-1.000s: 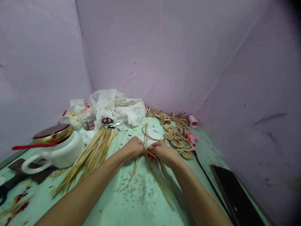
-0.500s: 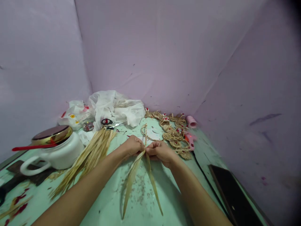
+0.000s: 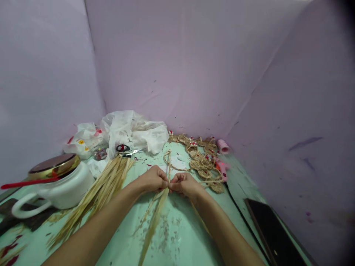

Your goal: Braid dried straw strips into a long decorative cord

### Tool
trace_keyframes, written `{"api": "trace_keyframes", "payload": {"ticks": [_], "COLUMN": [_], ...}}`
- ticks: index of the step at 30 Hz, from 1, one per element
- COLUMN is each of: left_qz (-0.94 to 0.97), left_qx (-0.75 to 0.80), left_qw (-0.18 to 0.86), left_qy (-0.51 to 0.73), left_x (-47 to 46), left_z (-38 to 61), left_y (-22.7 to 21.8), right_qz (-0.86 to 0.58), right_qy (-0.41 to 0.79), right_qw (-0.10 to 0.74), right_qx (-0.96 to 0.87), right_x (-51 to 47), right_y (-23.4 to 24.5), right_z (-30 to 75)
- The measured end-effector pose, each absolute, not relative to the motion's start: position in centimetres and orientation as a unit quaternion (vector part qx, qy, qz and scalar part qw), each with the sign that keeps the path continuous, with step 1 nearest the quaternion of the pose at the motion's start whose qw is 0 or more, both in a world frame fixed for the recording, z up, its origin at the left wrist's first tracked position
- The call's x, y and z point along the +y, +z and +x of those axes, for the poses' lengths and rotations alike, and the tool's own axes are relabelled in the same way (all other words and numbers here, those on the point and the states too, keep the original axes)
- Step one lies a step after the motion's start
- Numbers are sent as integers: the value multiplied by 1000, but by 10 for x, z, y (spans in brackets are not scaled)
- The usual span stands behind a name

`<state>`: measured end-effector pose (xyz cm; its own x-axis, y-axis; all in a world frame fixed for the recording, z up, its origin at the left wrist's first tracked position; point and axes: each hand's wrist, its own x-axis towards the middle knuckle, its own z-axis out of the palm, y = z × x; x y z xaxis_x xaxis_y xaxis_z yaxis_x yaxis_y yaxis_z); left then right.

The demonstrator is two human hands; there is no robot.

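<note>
My left hand (image 3: 153,180) and my right hand (image 3: 184,184) meet over the middle of the green table (image 3: 177,236), both pinched shut on a braid of dried straw strips (image 3: 168,167). The finished braid runs away from my fingers toward the wall. Loose straw ends (image 3: 155,221) hang from my hands down toward me. A bundle of straw strips (image 3: 102,188) lies to the left of my left forearm.
A white jug with a gold lid (image 3: 57,181) stands at the left. Scissors (image 3: 126,149) and white plastic bags (image 3: 133,129) lie at the back. Coiled braid pieces (image 3: 203,160), a pink glue gun (image 3: 222,168) and a pink spool (image 3: 222,146) sit right. A dark board (image 3: 273,234) lies near right.
My hands stayed together on the braid while working the strips. The loose straw ends swung from spread to the right to gathered under my left hand.
</note>
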<state>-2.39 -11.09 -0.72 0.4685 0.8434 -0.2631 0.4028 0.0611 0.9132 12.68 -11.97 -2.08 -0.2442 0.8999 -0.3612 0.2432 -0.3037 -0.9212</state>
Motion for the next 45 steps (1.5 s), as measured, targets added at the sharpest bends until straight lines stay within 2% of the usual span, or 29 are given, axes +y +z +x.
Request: {"api": "trace_keyframes", "payload": {"ticks": [7,17,23,28,33,37,41,42,45], "left_qz": [598,673,765,748,762,779,730,696,580], "left_qx": [490,502,492,627,623,598,631,651,643], "left_qw": [588,501,388,204,167,178,235,263,458], "left_qy": [237,207,150,75,57,67,117,151,200], "left_x": [-108,-108,-111,-131,-161,-164,-141,-135,-123], "left_z": [-22,-23,-23,-12,16,20,-1,-6,-12], "left_y": [-17,-17,-13,11,15,9,17,18,14], "right_qz": [-550,-555,-590,-579,-558,-556,-508,-495,-468], "right_qy": [603,614,564,586,623,624,650,657,672], "right_qw": [291,263,282,316,361,364,350,345,339], "right_qx": [-498,-496,-504,-471,-412,-411,-444,-452,-463], "right_x": [-120,-120,-122,-124,-128,-131,-128,-127,-126], "right_y": [-22,-28,-32,-32,-31,-29,-29,-30,-30], "right_z": [125,122,119,115,115,119,126,127,130]}}
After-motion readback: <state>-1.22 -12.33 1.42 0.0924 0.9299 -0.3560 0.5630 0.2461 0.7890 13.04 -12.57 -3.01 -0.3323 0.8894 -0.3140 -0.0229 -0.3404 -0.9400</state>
